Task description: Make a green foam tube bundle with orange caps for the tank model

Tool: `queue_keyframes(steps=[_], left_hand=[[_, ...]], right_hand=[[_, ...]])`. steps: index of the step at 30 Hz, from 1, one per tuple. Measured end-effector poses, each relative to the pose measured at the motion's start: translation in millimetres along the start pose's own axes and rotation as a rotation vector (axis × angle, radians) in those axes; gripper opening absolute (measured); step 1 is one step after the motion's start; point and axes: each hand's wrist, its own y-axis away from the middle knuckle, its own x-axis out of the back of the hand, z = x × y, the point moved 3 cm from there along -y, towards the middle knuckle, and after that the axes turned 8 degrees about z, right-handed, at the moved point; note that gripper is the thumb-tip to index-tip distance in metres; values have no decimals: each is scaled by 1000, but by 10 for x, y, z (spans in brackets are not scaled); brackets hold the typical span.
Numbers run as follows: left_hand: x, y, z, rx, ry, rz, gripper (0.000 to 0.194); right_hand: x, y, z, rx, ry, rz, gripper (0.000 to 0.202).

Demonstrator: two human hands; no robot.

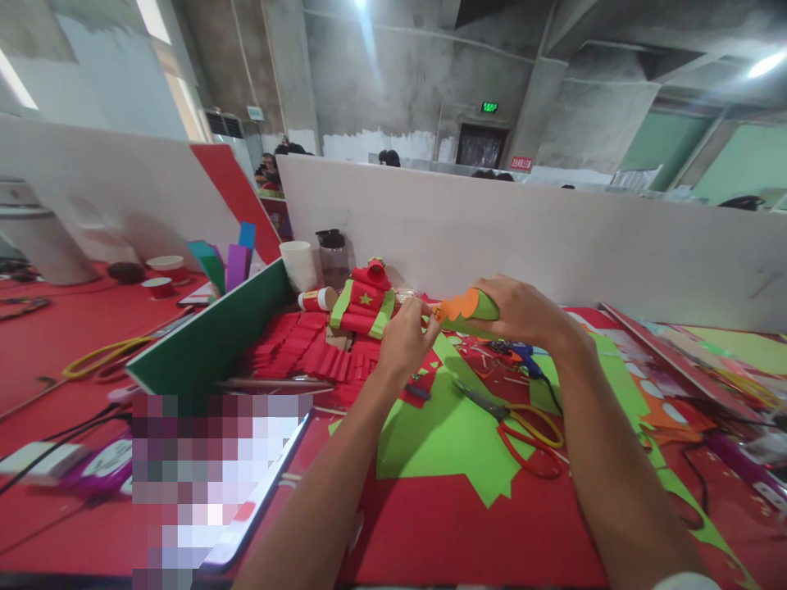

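Observation:
An orange scalloped craft piece with a green part [462, 306] is raised above the table between my hands. My right hand [522, 311] is closed round its right end, where the green shows. The fingertips of my left hand [406, 332] pinch at its narrow left end, and what exactly they grip there is too small to tell. Below lie a large light-green sheet [424, 447] and scissors [492, 406] with yellow and red handles. Just left of my left hand stands a red and green craft piece with a yellow star [365, 300].
Red folded strips [301, 352] are heaped beside a green divider board [209, 328]. A paper cup stack [298, 264] and a dark-lidded bottle [333, 258] stand behind. A blue glue gun [525, 356] lies at right. A lit screen [264, 492] is at front left. A white partition [522, 238] runs behind.

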Motion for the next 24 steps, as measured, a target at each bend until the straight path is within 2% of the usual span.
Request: queue_keyframes(steps=[8, 16, 24], left_hand=[[-8, 12, 40, -66, 36, -52, 3], [-23, 16, 44, -102, -24, -69, 5], [-16, 17, 64, -135, -38, -90, 4]], right_hand=[[-4, 6, 14, 5, 0, -13, 37], [6, -7, -21, 3, -17, -35, 42], [5, -2, -8, 23, -23, -30, 36]])
